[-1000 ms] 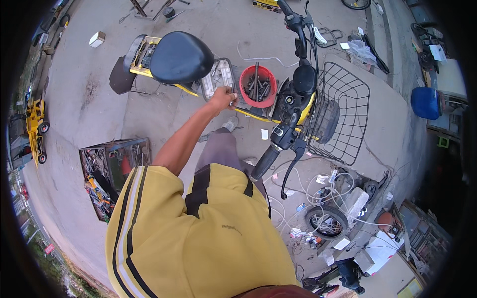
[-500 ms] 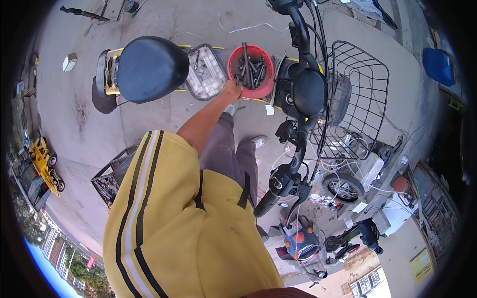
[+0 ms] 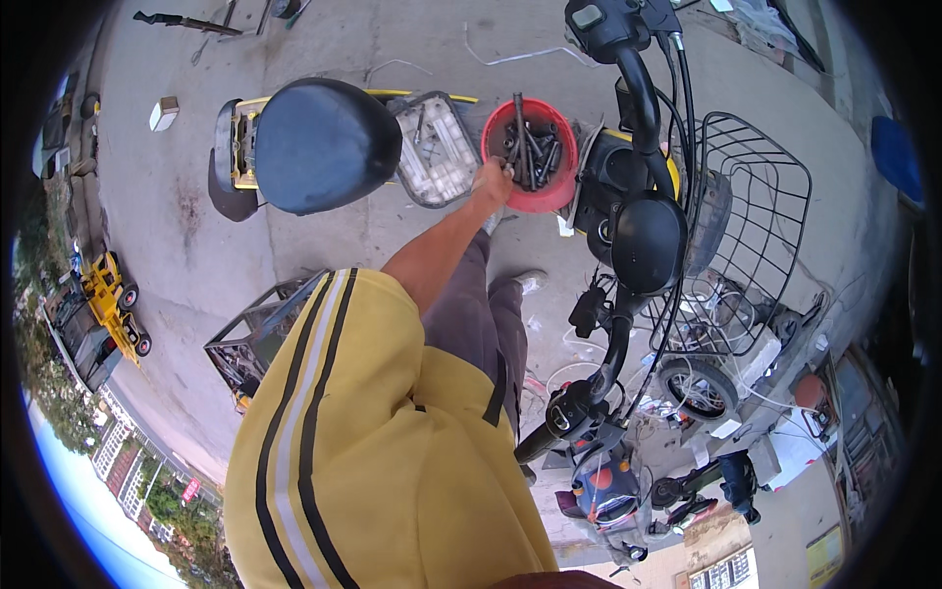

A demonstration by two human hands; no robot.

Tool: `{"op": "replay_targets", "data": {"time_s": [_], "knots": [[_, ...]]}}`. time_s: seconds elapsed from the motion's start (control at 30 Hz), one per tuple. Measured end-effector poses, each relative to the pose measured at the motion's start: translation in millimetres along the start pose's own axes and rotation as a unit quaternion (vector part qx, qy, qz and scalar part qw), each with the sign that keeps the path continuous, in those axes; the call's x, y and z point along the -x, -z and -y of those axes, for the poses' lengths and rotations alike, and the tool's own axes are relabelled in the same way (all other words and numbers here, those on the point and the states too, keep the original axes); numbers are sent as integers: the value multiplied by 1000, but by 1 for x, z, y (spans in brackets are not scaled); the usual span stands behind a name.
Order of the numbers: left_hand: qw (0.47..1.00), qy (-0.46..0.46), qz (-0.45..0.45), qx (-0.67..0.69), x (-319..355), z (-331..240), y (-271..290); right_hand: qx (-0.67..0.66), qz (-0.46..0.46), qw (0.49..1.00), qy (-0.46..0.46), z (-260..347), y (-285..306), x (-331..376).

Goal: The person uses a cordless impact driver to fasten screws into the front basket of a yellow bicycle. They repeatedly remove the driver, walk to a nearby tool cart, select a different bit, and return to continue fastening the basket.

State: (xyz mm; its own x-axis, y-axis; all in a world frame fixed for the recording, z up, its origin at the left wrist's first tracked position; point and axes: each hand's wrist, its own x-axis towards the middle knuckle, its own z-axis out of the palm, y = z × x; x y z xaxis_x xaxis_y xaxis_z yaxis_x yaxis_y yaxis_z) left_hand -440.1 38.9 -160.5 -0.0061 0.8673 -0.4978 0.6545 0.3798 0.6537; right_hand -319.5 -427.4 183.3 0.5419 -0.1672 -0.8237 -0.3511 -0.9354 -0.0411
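My left hand [image 3: 495, 183] is at the near-left rim of a red bucket [image 3: 535, 201], its fingers bent over the edge and reaching inside. What the fingertips hold, if anything, is too small to make out. Several dark metal tools fill the bucket, and a long metal bar [image 3: 521, 137] leans up out of it. The bucket stands in the step-through of an electric scooter, between its black seat [image 3: 327, 147] and black handlebar [image 3: 643, 103]. Left of the bucket lies a shallow grey-white tray [image 3: 439, 152] with a small tool in it. My right hand does not show.
A black wire basket [image 3: 760, 231] is at the scooter's front. Below it are a loose wheel [image 3: 698, 391], cables and scattered parts. A dark metal frame [image 3: 257, 339] stands to the left. Farther off are a small white box [image 3: 164, 114] and a yellow vehicle [image 3: 110, 299].
The whole view has shifted, so things appear farther right and slightly lower. My left hand has moved from the bucket's outer rim slightly over it, fingers now inside.
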Motion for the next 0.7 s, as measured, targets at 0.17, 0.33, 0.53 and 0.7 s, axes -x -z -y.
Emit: {"op": "replay_targets", "data": {"time_s": [0.17,0.33,0.53,0.7], "knots": [[989,8,-99,-109,-38,46,60,10,-5,1000,-24,2,-6,0],[967,63,-158,-188,-93,94,94,34,-22,997,-61,-1,-16,3],[953,152,-144,-219,-144,130,78,58,-49,993,-95,-6,-27,12],[942,139,-132,-277,-143,128,78,81,-68,990,-97,-10,-19,13]]}}
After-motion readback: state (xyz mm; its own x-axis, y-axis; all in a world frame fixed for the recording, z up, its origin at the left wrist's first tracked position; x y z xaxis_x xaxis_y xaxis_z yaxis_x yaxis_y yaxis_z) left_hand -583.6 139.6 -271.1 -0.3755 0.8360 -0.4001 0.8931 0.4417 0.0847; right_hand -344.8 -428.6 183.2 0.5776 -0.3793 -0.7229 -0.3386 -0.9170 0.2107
